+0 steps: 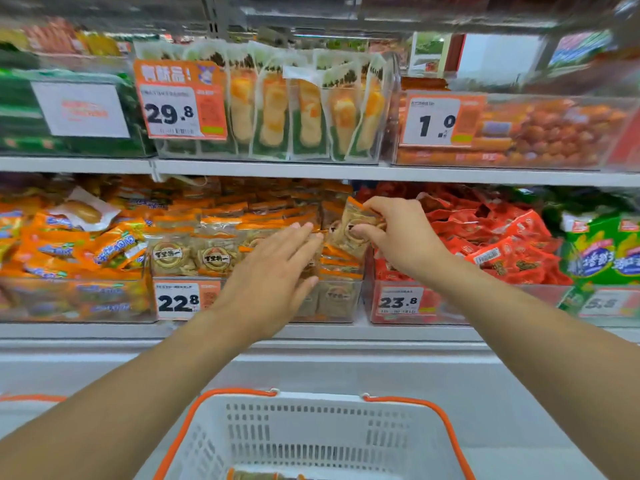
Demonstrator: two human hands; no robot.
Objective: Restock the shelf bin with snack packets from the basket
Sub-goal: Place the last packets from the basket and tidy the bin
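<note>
- Clear shelf bin [341,299] behind the 22.8 price tag [178,301], stacked with tan, orange-edged snack packets [214,254].
- Left hand [273,271] flat, fingers straight, pressing on the stack.
- Right hand [398,237] pinches one packet [353,226] upright over the bin's right end.
- White basket [311,434] sits below.

The shelf bin [341,299] sits on the lower shelf, behind the 22.8 price tag [178,301], and is heaped with snack packets [214,252]. Left of the shelf bin lies a bin of wrapped sweets [74,299]; right of it stands the bin tagged 23.8 [398,301]. Directly above the shelf bin, on the upper shelf, stands the bin of upright pouches [273,109]. The left hand [273,271] lies over the shelf bin's front packets. The right hand [398,237] holds 1 packet [353,226] above its right end. The basket [311,434] sits below and in front of the shelf bin.
</note>
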